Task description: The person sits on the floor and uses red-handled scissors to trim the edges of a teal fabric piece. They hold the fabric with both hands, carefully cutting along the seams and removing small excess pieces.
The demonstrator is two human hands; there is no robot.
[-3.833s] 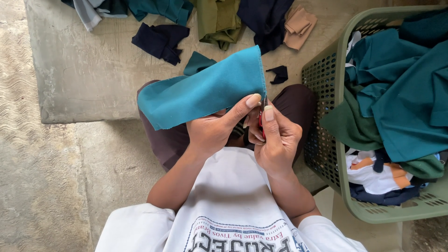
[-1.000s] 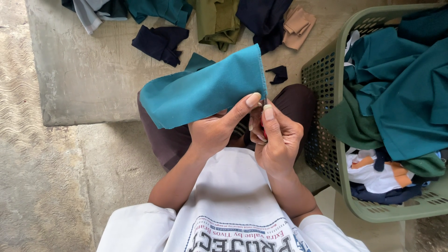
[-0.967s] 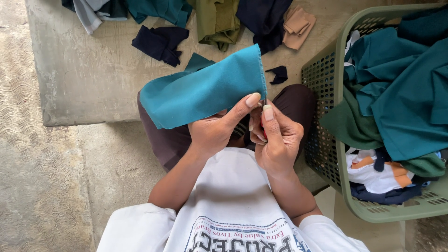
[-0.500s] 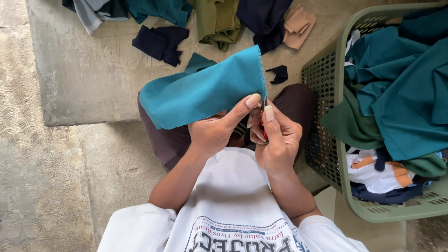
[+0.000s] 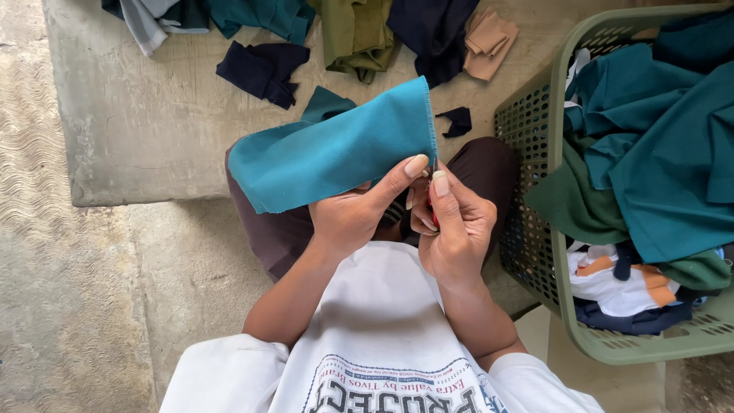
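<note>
On the left, a rough concrete floor (image 5: pixel 69 306) runs under a paler concrete slab (image 5: pixel 138 130). Dark navy scraps of cloth (image 5: pixel 264 70) lie on the slab, with olive-green folded fabric (image 5: pixel 355 34) and small tan pieces (image 5: pixel 489 34) farther along its top edge.

The folded teal rectangle of woven cloth (image 5: pixel 332 149) is held up over the person's lap, above the dark brown trousers (image 5: pixel 267 229). The left hand (image 5: pixel 355 218) grips it from below, thumb pressed flat along the lower right corner, fingers closed behind the fabric. The frayed right edge stands nearly upright beside that thumb.

The right hand (image 5: pixel 455 226) is closed around a small red-handled tool (image 5: pixel 433 214), most likely a thread snipper, its tip just at the frayed edge; the blades are too hidden to tell apart.

To do this well, I judge the cloth should stay taut between thumb and fingers so the edge does not flop, and the tool tip should take only loose threads, clear of the thumb and the weave.

On the right stands a pale green perforated plastic basket (image 5: pixel 535 153), heaped with more teal and dark green fabric (image 5: pixel 657 145).
</note>
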